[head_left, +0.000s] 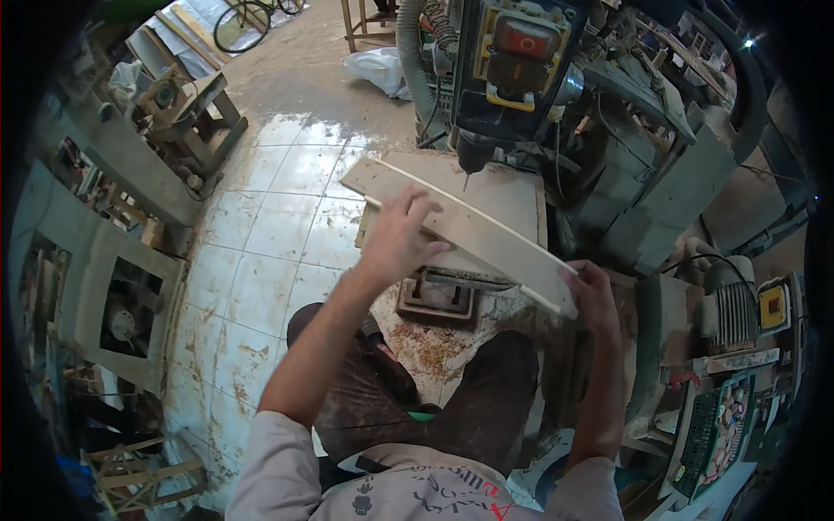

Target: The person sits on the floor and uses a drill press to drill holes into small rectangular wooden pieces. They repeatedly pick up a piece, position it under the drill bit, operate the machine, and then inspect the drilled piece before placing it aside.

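A long, flat wooden board (pixel 495 243) with pale strips along its edges lies slantwise over the drill press table (pixel 521 191). My right hand (pixel 593 291) pinches the board's right end, thumb on top. Over the board's left half is my left hand (pixel 404 227), with fingers bent but apart; whether its fingertips touch the wood I cannot tell. Just beyond the board's far edge, a thin drill bit (pixel 466 182) points down from the dark chuck (pixel 475 153).
The drill press switch box (pixel 524 56) with a red button rises ahead. A pedal-like metal block (pixel 436 300) sits below the table. At right stand a finned motor (pixel 728 304) and a green crate (pixel 714 434). Sawdust marks the tiled floor (pixel 248 252) at left.
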{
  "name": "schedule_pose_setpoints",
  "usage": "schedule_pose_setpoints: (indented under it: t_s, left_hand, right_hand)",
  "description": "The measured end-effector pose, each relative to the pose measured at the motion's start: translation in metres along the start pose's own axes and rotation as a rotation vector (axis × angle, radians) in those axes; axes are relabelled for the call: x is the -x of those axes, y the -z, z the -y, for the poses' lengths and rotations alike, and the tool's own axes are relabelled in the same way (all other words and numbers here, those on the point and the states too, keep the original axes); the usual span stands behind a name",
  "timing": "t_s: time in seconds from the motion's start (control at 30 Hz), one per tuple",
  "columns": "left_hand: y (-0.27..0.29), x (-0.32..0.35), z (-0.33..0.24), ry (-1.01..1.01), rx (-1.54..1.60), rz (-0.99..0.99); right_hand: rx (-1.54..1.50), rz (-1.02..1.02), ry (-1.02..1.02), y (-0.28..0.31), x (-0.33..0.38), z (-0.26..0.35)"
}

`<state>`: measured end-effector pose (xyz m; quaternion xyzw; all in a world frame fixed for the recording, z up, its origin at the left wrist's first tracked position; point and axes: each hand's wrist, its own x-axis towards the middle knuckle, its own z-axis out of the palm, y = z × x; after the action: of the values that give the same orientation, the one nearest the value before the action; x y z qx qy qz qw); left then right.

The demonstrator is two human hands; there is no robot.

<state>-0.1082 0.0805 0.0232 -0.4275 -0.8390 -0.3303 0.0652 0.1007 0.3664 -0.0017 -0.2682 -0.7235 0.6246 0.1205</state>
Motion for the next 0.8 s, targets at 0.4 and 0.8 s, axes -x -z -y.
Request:
schedule_pose_setpoints:
  t_s: [0.4, 0.8]
  left_hand:
    - [-0.016, -0.041, 0.039, -0.144, -0.213, 0.069]
    - [-0.009, -0.038, 0.033, -0.145, -0.231, 0.091]
  right_hand:
    - [0.374, 0.061, 0.235, 0.033, -0.133, 0.001]
    - [-0.468, -0.174, 0.928, 0.047, -0.153, 0.368]
